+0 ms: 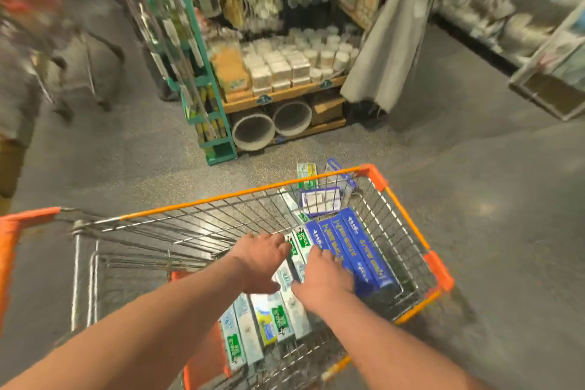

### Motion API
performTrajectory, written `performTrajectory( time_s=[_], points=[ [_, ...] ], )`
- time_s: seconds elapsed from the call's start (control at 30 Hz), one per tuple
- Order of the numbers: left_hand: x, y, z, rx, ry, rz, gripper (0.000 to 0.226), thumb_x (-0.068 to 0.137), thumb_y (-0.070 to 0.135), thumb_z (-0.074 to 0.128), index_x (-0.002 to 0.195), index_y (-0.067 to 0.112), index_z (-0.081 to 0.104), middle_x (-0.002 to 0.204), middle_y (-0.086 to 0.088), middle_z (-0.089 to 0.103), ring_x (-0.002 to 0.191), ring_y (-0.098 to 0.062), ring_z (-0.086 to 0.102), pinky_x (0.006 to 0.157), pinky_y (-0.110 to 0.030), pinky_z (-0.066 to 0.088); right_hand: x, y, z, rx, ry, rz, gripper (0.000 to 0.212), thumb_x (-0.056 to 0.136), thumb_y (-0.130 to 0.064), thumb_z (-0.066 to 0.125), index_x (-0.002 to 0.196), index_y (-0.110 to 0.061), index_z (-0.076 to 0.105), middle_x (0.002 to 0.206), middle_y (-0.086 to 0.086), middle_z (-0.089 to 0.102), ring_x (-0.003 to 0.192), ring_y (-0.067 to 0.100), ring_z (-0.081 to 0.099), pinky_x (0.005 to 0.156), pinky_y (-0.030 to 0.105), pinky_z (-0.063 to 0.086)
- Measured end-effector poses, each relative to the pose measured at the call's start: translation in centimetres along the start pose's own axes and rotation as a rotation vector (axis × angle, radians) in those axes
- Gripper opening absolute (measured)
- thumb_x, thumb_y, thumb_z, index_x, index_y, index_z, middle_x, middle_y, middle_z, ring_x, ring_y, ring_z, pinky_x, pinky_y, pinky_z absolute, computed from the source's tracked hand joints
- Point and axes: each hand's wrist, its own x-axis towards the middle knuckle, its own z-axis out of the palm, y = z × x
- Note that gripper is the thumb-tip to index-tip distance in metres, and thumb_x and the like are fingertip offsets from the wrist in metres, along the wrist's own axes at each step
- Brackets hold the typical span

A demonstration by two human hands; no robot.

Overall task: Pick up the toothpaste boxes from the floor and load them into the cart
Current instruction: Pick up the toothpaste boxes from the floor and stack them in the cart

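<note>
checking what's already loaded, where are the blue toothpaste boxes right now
In the head view the blue toothpaste boxes lie side by side inside the cart, along its right wall. The right hand rests at their near end, with green-and-white boxes just to their left.

floor (474,199): grey speckled | wooden shelf (285,93) | green rack (202,79)

Orange-trimmed silver wire cart (408,215). Deep blue boxes (351,250) with pale lettering; white-and-green boxes (253,332), one (266,323) with a yellow patch. Speckled grey floor (490,215). Teal rack (202,79), tan wooden shelf (285,93), white packs (285,63).
</note>
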Motion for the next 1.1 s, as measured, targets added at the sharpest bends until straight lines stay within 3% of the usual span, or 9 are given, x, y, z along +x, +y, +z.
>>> performTrajectory(
  time_s=[0.27, 0.43, 0.5, 0.63, 0.93, 1.1],
  points=[
    [-7.1, 5.3, -6.4, -0.104, 0.124, -0.122, 0.071, 0.095, 0.053, 0.063, 0.152, 0.02, 0.036, 0.144, -0.003, 0.049, 0.124, -0.027, 0.056, 0.098, -0.045, 0.054, -8.7, 3.2, -5.9, -0.052, 0.113, -0.127, 0.051, 0.092, -0.047, 0.06, 0.135, -0.021, 0.049, 0.138, 0.006, 0.055, 0.129, 0.032, 0.051, 0.101, 0.043, 0.044],
    [-12.2, 9.4, -8.6, -0.165, 0.218, -0.17, 0.064, 0.097, 0.047, 0.062, 0.151, 0.022, 0.039, 0.144, -0.003, 0.051, 0.121, -0.023, 0.058, 0.1, -0.041, 0.054, -15.6, 5.5, -7.6, -0.043, 0.145, -0.19, 0.051, 0.09, -0.046, 0.059, 0.136, -0.025, 0.05, 0.134, 0.003, 0.058, 0.127, 0.031, 0.054, 0.101, 0.043, 0.048],
    [-13.8, 10.9, -9.4, -0.145, 0.241, -0.167, 0.065, 0.097, 0.049, 0.06, 0.152, 0.022, 0.037, 0.142, -0.002, 0.051, 0.119, -0.024, 0.059, 0.096, -0.041, 0.055, -17.9, 6.4, -8.6, -0.048, 0.163, -0.225, 0.045, 0.089, -0.045, 0.059, 0.129, -0.026, 0.053, 0.129, 0.001, 0.061, 0.122, 0.03, 0.058, 0.098, 0.042, 0.05],
    [-15.1, 13.7, -10.4, -0.15, 0.263, -0.198, 0.066, 0.095, 0.056, 0.058, 0.15, 0.024, 0.039, 0.134, 0.0, 0.054, 0.116, -0.024, 0.06, 0.087, -0.041, 0.057, -20.6, 9.0, -11.0, -0.041, 0.194, -0.274, 0.05, 0.09, -0.047, 0.059, 0.135, -0.026, 0.052, 0.134, 0.0, 0.059, 0.122, 0.027, 0.058, 0.098, 0.043, 0.05],
    [-8.2, 21.6, -15.6, -0.217, 0.294, -0.258, 0.064, 0.095, 0.059, 0.059, 0.146, 0.024, 0.043, 0.138, 0.002, 0.056, 0.117, -0.021, 0.061, 0.084, -0.035, 0.054, -18.5, 20.0, -18.2, -0.035, 0.248, -0.343, 0.06, 0.086, -0.055, 0.06, 0.141, -0.033, 0.05, 0.136, -0.002, 0.06, 0.12, 0.025, 0.059, 0.095, 0.041, 0.052],
    [-0.8, 27.3, -20.9, -0.22, 0.311, -0.3, 0.063, 0.095, 0.06, 0.056, 0.144, 0.023, 0.044, 0.137, -0.001, 0.055, 0.12, -0.027, 0.06, 0.089, -0.04, 0.054, -14.6, 28.4, -23.9, -0.089, 0.233, -0.386, 0.064, 0.085, -0.059, 0.059, 0.142, -0.033, 0.049, 0.14, -0.001, 0.058, 0.126, 0.026, 0.056, 0.1, 0.044, 0.05]
  ],
)
